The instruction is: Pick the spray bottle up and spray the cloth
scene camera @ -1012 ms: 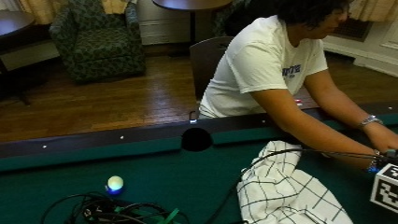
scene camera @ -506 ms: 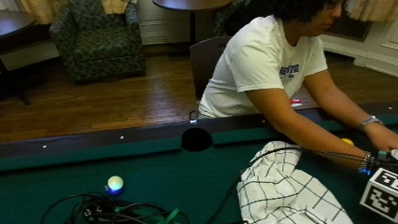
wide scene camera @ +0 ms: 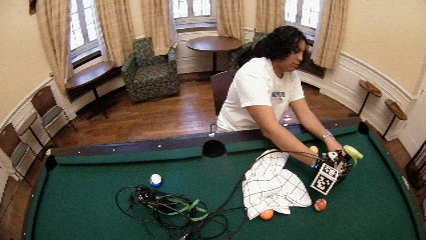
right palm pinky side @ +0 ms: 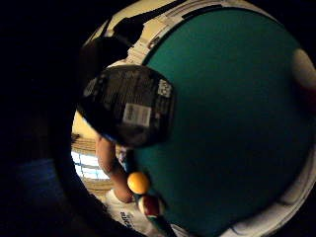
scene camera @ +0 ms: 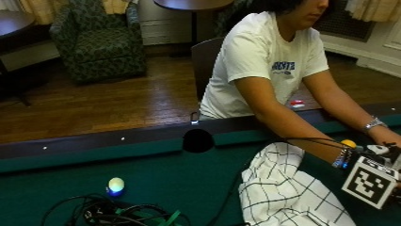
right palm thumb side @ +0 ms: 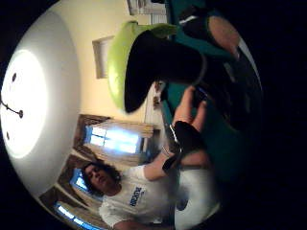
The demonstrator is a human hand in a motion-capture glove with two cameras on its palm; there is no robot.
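Thumb-side view, spray bottle (right palm thumb side: 158,62) beside fingers (right palm thumb side: 223,31)

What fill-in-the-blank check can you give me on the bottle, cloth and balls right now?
1. The gloved right hand holds the black spray bottle, whose nozzle head is ____ in colour.
2. The white cloth has a ____ pattern of dark lines.
3. The orange ball touches the cloth's ____.
4. Everything lies on the ____ felt of the pool table.

Missing words: green; grid; edge; green

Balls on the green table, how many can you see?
4: a pale one near the cables, a yellow one near the spray bottle, an orange one and a red one beside the cloth. Others may be hidden.
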